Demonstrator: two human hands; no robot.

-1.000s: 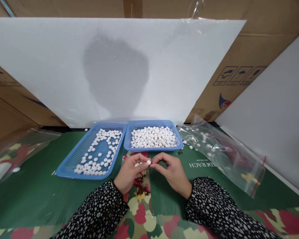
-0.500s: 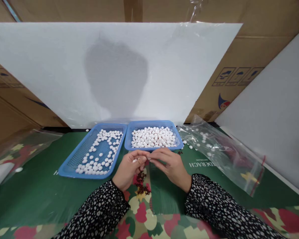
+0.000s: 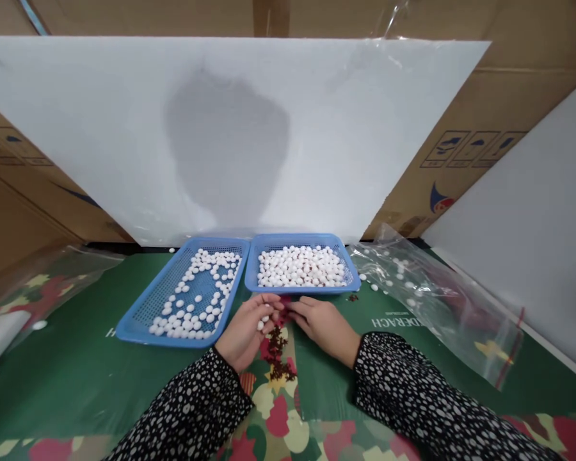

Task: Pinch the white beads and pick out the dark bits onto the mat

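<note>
My left hand (image 3: 250, 328) is closed loosely around a few small white balls (image 3: 263, 322), which show between thumb and curled fingers. Close by on the right, my right hand (image 3: 327, 325) has its fingertips bunched and pointing down near the left fingers; whatever they hold is hidden. Below both hands lie dark red, twiggy bits (image 3: 279, 358) on the patterned sheet. Just beyond my hands stands a blue mesh basket (image 3: 303, 291) heaped with white balls, some dark red showing among them. A second blue basket (image 3: 173, 344), on the left, holds white balls in a looser spread.
A clear plastic bag (image 3: 441, 307) with white balls around it lies on the right. Another clear bag (image 3: 62, 275) and a white object (image 3: 0, 336) are at the left. Behind the baskets rise a white board (image 3: 326, 141) and cardboard (image 3: 523, 96).
My right hand has moved apart from the left and lowered, its fingertips now pointing downward. The left hand has turned a little, so more white balls show in it. The view has shifted slightly.
</note>
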